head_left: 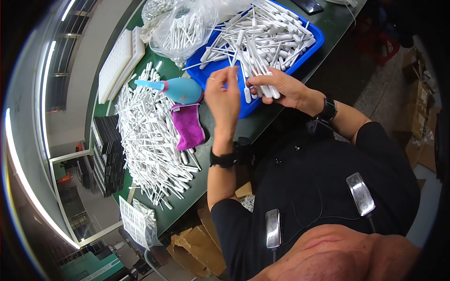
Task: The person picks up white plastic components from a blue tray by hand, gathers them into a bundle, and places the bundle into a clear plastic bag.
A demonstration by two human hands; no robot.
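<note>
My right hand [276, 86] grips a small bunch of white plastic sticks [262, 89] at the near edge of the blue tray [314, 44], which is heaped with more white sticks. My left hand [224, 100] is raised beside it, fingertips pinching one thin white stick [236, 58] that points up over the tray. Both wrists wear black bands.
A large pile of white sticks [150, 136] covers the green table [328, 18] to the left. A teal rubber blower bulb [180, 90] and a purple cloth [188, 126] lie beside it. White moulded trays [117, 61], black stacked trays [108, 154] and a clear bag of sticks [180, 28] stand farther off. Cardboard lies below the table edge.
</note>
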